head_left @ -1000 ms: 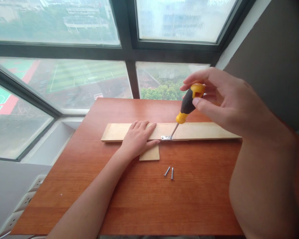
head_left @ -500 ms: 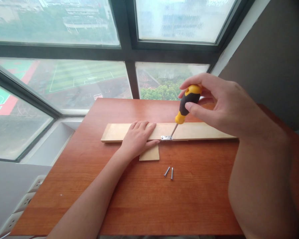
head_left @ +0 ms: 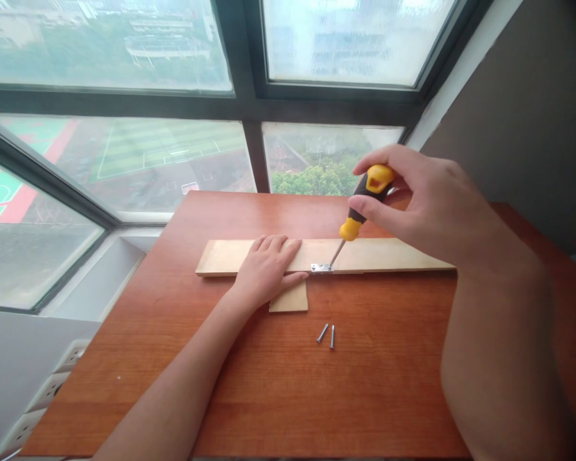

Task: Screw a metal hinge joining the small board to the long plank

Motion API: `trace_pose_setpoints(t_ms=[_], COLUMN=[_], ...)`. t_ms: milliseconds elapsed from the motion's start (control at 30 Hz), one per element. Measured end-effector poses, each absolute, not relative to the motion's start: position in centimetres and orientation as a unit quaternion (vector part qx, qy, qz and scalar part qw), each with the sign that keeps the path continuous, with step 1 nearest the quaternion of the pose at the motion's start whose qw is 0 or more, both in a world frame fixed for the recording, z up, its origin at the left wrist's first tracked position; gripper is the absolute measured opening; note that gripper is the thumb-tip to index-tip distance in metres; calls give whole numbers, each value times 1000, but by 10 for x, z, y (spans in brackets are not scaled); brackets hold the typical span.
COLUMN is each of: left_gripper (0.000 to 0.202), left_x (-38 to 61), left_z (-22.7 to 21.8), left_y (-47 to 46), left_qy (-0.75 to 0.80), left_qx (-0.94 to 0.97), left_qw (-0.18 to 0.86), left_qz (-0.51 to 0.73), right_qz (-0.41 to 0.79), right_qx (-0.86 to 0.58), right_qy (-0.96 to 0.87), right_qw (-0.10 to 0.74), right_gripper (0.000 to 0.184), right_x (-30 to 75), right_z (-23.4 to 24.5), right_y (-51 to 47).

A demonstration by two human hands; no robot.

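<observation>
A long pale wooden board (head_left: 384, 254) lies across the red-brown table (head_left: 269, 384), with a short wooden piece (head_left: 290, 299) below it. My left hand (head_left: 266, 269) lies flat on both, fingers stretched out. A small metal bracket (head_left: 321, 267) sits at the board's near edge beside that hand. My right hand (head_left: 427, 202) grips the yellow-and-black handle of a screwdriver (head_left: 362, 202), whose tip rests on the bracket. Two loose screws (head_left: 327, 333) lie on the table in front of the bracket.
Large windows (head_left: 173, 160) with dark frames stand behind the table's far edge. A grey wall (head_left: 532, 115) rises on the right. White power sockets (head_left: 52, 384) line the low wall at the left. My right forearm (head_left: 504, 384) fills the lower right.
My right hand has shifted its fingers round the screwdriver handle, which tilts a little differently. The tip stays on the bracket. My left hand has not moved.
</observation>
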State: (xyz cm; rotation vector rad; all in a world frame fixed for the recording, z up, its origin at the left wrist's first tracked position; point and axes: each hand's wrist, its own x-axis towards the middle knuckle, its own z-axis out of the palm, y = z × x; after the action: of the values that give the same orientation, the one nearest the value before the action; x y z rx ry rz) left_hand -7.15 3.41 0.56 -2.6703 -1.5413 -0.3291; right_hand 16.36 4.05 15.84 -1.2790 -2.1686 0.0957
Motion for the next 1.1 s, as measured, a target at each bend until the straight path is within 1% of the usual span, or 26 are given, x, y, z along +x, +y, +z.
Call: trace_pose_setpoints(t_ms=[100, 200, 300, 500, 667, 867, 1033, 1100], left_gripper=[63, 63, 62, 63, 63, 62, 62, 62], left_x=[-71, -72, -72, -71, -71, -71, -71, -71], left_z=[6, 5, 4, 6, 7, 6, 6, 5], left_y=[34, 34, 34, 34, 33, 33, 33, 34], left_qy=[-497, -496, -496, -496, -496, -496, -496, -496], left_qx=[-861, -861, -860, -861, -861, -861, -861, -860], left_qw=[20, 20, 17, 13, 19, 21, 17, 12], left_qz=[-108, -112, -116, -114, -111, -111, -114, -120], right_qz=[1, 59, 114, 57, 106, 57, 109, 102], right_qx=[-494, -468, -444, -488, -465, -479, -451, -451], right_qy=[-815, -824, -831, -819, -820, -819, -823, -821], right_qw=[302, 314, 317, 295, 316, 311, 328, 335], right_gripper=[32, 31, 36, 29, 37, 32, 37, 36], right_x=[162, 163, 164, 163, 164, 166, 166, 166], right_z=[157, 158, 160, 160, 159, 159, 158, 158], right_y=[43, 41, 38, 39, 39, 40, 39, 39])
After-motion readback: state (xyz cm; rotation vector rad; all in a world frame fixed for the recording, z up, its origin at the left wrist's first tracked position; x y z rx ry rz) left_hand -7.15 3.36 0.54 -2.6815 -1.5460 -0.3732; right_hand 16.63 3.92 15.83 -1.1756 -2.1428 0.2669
